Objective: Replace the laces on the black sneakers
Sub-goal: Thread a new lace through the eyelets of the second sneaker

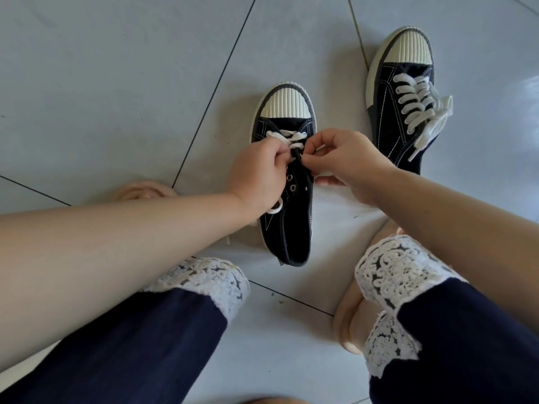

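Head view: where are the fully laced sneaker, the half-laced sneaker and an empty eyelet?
Fully laced sneaker (388, 112), head view, black canvas side.
Half-laced sneaker (281, 228), head view, black canvas near heel.
Empty eyelet (292, 187), head view, metal ring.

- Indoors, most likely a home; which room, can't tell.
- Floor (116, 83): big glossy pale-grey tiles, thin dark grout lines (215, 86).
- Soft glare (528, 83) on a tile at the floor's right edge.
- Person down at floor level, bare foot (140, 191) on tile, dark trousers (131, 345) with white lace trim (399, 275).
- Near sneaker (291, 225) and far sneaker (390, 112) stand straight on the tiles.
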Tool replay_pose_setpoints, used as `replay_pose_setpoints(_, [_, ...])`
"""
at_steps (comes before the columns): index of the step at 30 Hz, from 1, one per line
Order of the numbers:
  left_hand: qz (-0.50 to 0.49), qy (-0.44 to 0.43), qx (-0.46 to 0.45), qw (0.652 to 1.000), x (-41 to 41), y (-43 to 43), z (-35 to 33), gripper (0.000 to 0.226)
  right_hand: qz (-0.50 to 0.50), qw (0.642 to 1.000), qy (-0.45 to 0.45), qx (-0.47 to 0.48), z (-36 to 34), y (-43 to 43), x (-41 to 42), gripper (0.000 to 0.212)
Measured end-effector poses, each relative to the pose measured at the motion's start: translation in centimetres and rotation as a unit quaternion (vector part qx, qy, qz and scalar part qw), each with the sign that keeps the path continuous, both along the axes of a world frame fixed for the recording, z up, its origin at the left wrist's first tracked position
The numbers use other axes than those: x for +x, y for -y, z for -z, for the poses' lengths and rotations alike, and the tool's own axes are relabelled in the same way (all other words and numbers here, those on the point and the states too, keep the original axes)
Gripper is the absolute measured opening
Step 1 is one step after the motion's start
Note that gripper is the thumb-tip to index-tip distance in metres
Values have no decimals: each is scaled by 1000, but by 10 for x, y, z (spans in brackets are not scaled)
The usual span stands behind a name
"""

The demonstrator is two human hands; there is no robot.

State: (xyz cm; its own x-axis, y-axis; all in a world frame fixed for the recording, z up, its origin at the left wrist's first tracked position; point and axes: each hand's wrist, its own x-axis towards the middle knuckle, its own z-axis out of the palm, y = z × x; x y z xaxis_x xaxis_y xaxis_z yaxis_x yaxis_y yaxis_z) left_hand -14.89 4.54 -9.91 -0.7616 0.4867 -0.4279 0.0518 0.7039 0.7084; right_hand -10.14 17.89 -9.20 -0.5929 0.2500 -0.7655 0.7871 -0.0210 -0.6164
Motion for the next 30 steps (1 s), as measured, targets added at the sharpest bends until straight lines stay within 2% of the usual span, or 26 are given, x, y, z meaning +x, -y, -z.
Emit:
replay_pose_setpoints(3, [-21, -10, 45, 999, -1, 5, -6, 13, 39, 999, -11, 2, 4, 5, 3, 21])
replay_pose_setpoints(5, [-4, -54, 60, 997, -2, 4, -10, 24, 54, 998, -30, 25, 6, 8, 5, 24])
replay_pose_setpoints(7, [46, -78, 27, 996, -4, 3, -9, 40, 64, 995, -45, 63, 6, 9, 8, 26])
replay_pose_setpoints(10, [82, -107, -25, 991, -7, -1, -8, 44, 83, 988, -72, 112, 4, 10, 11, 27])
replay_pose_setpoints(14, [98, -127, -50, 986, -10, -2, -8, 40, 208, 971, -107, 47, -7, 6, 9, 24])
replay_pose_setpoints(16, [106, -129, -59, 984, -12, 0, -7, 37, 302, 947, -104, 8, -16, -9, -1, 26])
replay_pose_setpoints(18, [116, -128, -65, 983, -12, 0, -7, 36, 420, 898, -126, -19, -32, -37, -13, 32])
replay_pose_setpoints(20, [128, -130, -73, 981, -13, 0, -8, 35, 501, 839, -211, -41, -51, -70, -22, 29])
replay_pose_setpoints(21, [132, -130, -77, 980, -14, 1, -8, 35, 500, 829, -249, -33, -59, -84, -26, 29])
replay_pose_setpoints(22, [134, -131, -78, 979, -14, 1, -8, 35, 474, 840, -264, -10, -65, -94, -28, 31])
replay_pose_setpoints(24, [136, -130, -75, 979, -15, 1, -7, 35, 357, 904, -232, 49, -69, -95, -29, 33])
replay_pose_setpoints(26, [134, -123, -69, 981, -14, 2, -6, 35, 163, 969, -142, 122, -59, -71, -24, 32])
replay_pose_setpoints(27, [131, -121, -65, 982, -14, 3, -5, 35, 59, 983, -99, 146, -51, -55, -19, 28])
replay_pose_setpoints(28, [127, -120, -60, 983, -14, 3, -4, 35, -40, 981, -70, 178, -42, -40, -13, 23])
replay_pose_setpoints(30, [123, -120, -49, 984, -13, 5, -3, 36, -202, 946, -48, 251, -26, -15, -2, 12])
